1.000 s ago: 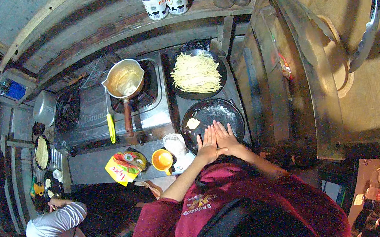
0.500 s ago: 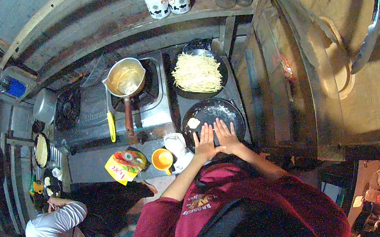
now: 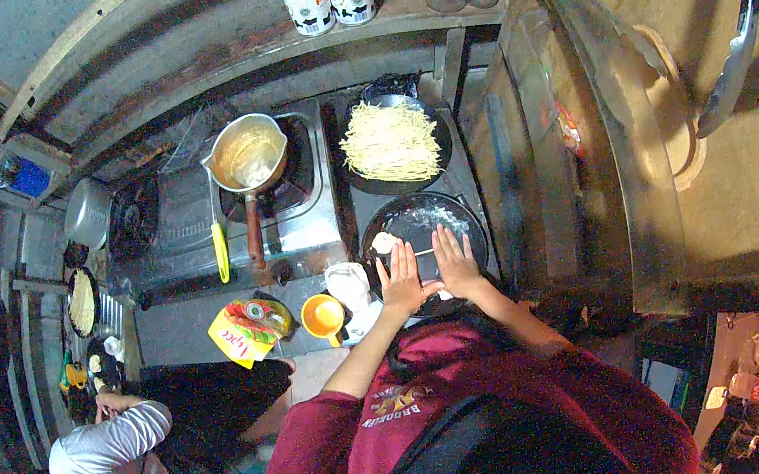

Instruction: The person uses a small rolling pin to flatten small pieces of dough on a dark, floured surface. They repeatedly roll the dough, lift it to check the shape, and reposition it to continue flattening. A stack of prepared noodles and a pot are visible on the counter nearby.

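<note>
My left hand (image 3: 401,281) and my right hand (image 3: 457,267) lie palms down, fingers stretched out, over a dark round tray (image 3: 471,221). A thin pale dough strand (image 3: 424,251) bridges the gap between them; its ends pass under the fingers. Beside my left fingertips sits a small lump of dough (image 3: 385,242). White flour (image 3: 438,216) dusts the tray beyond my hands. Just behind it, a heap of pale, thin dough strands (image 3: 390,142) fills another dark pan. What lies beneath my palms is hidden.
Left of the pans, a saucepan (image 3: 250,158) rests on the stove (image 3: 187,240) by a yellow-handled utensil (image 3: 221,255). Nearer are an orange mug (image 3: 323,318), a white bag (image 3: 348,286) and a yellow packet (image 3: 249,331). Another person (image 3: 110,467) sits at lower left. A wooden partition (image 3: 630,162) bounds the right.
My hands have spread apart sideways, and the right has slid slightly forward. The dough strand now shows between them. The dough lump and the pile of strands stay in place.
</note>
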The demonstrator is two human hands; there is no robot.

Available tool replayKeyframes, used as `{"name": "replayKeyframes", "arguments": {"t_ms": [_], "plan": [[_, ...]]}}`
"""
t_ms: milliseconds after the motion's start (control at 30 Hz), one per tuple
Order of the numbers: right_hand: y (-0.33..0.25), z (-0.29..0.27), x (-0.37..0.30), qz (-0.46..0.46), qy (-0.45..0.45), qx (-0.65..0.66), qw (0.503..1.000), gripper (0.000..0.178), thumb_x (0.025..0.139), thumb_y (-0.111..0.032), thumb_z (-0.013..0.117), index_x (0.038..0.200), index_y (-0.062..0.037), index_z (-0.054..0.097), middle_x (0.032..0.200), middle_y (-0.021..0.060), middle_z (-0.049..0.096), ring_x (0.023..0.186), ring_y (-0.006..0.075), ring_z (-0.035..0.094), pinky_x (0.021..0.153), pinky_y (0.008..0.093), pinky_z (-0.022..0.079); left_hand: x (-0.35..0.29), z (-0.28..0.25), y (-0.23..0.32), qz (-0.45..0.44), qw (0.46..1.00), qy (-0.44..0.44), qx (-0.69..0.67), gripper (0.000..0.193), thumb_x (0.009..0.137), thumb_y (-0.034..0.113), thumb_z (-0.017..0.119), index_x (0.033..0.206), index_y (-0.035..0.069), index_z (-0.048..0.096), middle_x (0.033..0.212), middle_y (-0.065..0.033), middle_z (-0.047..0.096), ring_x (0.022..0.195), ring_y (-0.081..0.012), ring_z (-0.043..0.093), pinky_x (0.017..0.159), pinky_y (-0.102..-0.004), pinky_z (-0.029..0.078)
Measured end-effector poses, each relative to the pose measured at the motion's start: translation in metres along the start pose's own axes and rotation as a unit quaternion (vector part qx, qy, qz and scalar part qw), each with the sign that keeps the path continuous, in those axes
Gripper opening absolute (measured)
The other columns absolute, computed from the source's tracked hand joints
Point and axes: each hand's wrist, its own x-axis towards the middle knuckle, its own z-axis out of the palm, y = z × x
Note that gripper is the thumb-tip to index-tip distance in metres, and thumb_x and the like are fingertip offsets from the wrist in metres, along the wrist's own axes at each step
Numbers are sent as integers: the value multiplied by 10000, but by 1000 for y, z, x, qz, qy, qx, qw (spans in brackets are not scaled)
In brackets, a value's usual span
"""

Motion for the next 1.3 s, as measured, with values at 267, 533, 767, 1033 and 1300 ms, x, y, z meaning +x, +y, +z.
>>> {"name": "replayKeyframes", "arguments": {"t_ms": [267, 533, 767, 1033, 1300], "plan": [[-10, -2, 3, -54, 11, 128, 990, 765, 790, -299, 490, 1402, -44, 107, 1465, 176, 20, 1356, 325, 31, 1025, 603, 38, 12, -14, 13, 91, 972, -13, -218, 1066, 721, 718, 383, 1386, -18, -6, 1441, -247, 7, 1347, -361, 13, 1022, -586, 5], [-5, 7, -17, -63, -54, 28, 996, 852, 742, -350, 567, 1397, -40, 121, 1460, 181, 50, 1351, 329, 73, 1051, 548, 89, -5, -1, 9, 72, 990, -116, -46, 1098, 686, 770, 331, 1393, -2, 0, 1461, -187, -18, 1360, -297, -18, 1005, -605, -54], [1, 11, 10, -29, 53, 32, 998, 919, 694, -405, 607, 1393, -42, 134, 1457, 190, 54, 1348, 330, 89, 1054, 539, 92, 16, -4, 1, 40, 996, -69, -48, 1100, 676, 765, 370, 1396, 13, 16, 1459, -193, -12, 1358, -309, -9, 1027, -575, -41], [-5, -16, -12, -9, -103, 11, 995, 1072, 654, -387, 708, 1402, -43, 21, 1451, 218, -27, 1351, 345, 13, 1070, 500, 60, -6, 8, 1, 24, 997, -74, 9, 1089, 680, 771, 351, 1393, 2, 58, 1457, -202, 0, 1358, -305, 32, 1036, -567, -6], [1, -5, -9, 12, -20, 52, 998, 1046, 679, -509, 641, 1391, -9, 62, 1447, 224, 26, 1351, 330, 53, 1073, 476, 89, -4, 3, -4, -1, 996, -76, 41, 1088, 682, 747, 401, 1395, 5, 47, 1463, -180, 11, 1361, -282, 41, 1044, -555, 10]]}}
